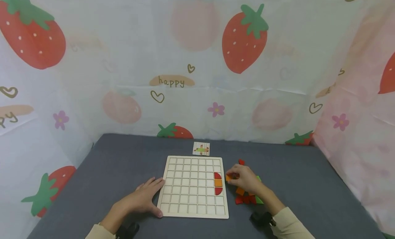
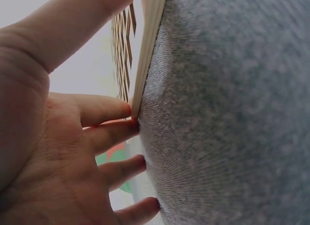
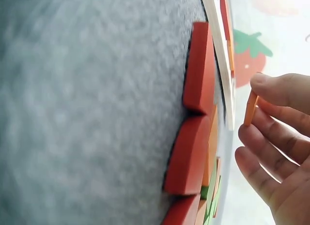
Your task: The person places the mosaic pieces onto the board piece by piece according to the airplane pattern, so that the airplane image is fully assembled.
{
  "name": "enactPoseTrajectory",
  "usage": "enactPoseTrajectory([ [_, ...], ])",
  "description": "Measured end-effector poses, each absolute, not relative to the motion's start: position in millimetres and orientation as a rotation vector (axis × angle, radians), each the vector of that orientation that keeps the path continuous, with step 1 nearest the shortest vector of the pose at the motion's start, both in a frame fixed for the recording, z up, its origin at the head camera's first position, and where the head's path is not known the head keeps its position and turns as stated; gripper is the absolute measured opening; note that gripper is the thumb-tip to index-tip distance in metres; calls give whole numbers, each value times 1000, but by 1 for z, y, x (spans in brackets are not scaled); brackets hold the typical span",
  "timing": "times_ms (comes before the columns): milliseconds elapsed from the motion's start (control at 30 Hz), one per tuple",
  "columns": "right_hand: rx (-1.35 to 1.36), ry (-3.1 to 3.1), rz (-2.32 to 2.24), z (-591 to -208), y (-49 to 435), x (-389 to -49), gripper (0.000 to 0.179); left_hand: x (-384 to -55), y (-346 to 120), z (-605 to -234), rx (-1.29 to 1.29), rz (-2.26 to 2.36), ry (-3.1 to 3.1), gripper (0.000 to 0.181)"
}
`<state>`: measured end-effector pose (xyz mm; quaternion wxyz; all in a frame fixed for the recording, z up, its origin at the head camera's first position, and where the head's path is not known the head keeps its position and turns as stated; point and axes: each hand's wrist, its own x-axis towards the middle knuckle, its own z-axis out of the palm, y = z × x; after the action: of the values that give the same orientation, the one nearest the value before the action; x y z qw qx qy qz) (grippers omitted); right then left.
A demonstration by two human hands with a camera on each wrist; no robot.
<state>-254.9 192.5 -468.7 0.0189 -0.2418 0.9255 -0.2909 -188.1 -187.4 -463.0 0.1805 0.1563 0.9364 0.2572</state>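
A pale wooden grid board [image 1: 188, 199] lies flat on the table. In its right-hand column sit an orange square tile [image 1: 218, 182] and a red rounded tile [image 1: 217, 176] above it, with a second red rounded tile [image 1: 218, 191] below. My left hand [image 1: 142, 197] rests at the board's left edge, fingers spread and thumb near the front corner. Just right of the board, my right hand [image 1: 246, 179] pinches an orange tile [image 3: 251, 107] between thumb and fingers, raised above the table. Beneath that hand is a loose pile of red tiles [image 3: 199, 67], orange tiles [image 1: 240, 191] and green tiles [image 1: 259, 200], partly hidden.
A small square picture card [image 1: 201, 148] lies behind the board, showing a coloured figure on a grid. The dark grey table [image 1: 129, 156] meets a strawberry-print curtain [image 1: 197, 105] at the back and sides.
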Motion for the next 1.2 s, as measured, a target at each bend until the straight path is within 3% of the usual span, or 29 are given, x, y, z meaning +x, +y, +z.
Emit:
enactPoseTrajectory([
  [1200, -976, 2787, -871, -466, 143, -253, 27, -192, -193, -458, 510, 771, 2614, 103],
])
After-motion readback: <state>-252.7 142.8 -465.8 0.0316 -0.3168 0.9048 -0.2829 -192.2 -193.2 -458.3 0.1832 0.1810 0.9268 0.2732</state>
